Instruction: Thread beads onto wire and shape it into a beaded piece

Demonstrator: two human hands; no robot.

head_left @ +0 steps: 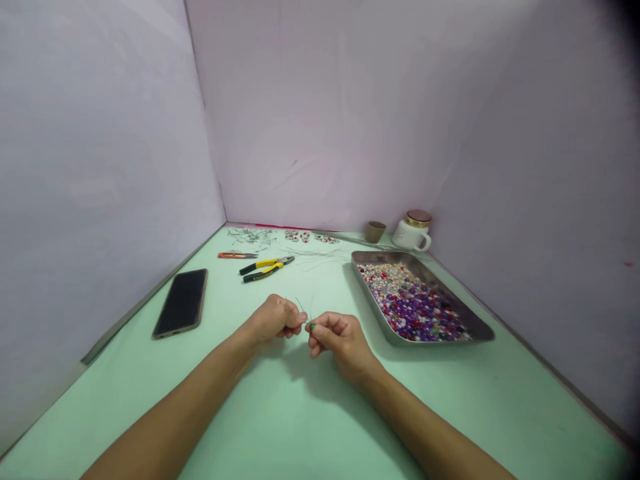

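Note:
Over the middle of the green table my two hands meet almost fingertip to fingertip. My left hand point(280, 317) is closed, its thumb and forefinger pinching a thin wire point(299, 303) whose loose ends stick up. A small green bead point(313, 327) shows at the fingertips of my right hand point(340, 337), which is closed in a pinch on it. The wire seems to run between both hands, though the fingers hide part of it. To the right lies a metal tray point(373, 303) of purple, red, white and cream beads point(415, 307).
Yellow-and-black pliers point(267, 268) and orange-handled snips point(237, 255) lie beyond my left hand. A phone point(181, 302) is at the left. Wire scraps point(251, 236), beaded pieces point(297, 236), a brown cup point(375, 231) and a lidded white mug point(412, 233) stand along the back wall.

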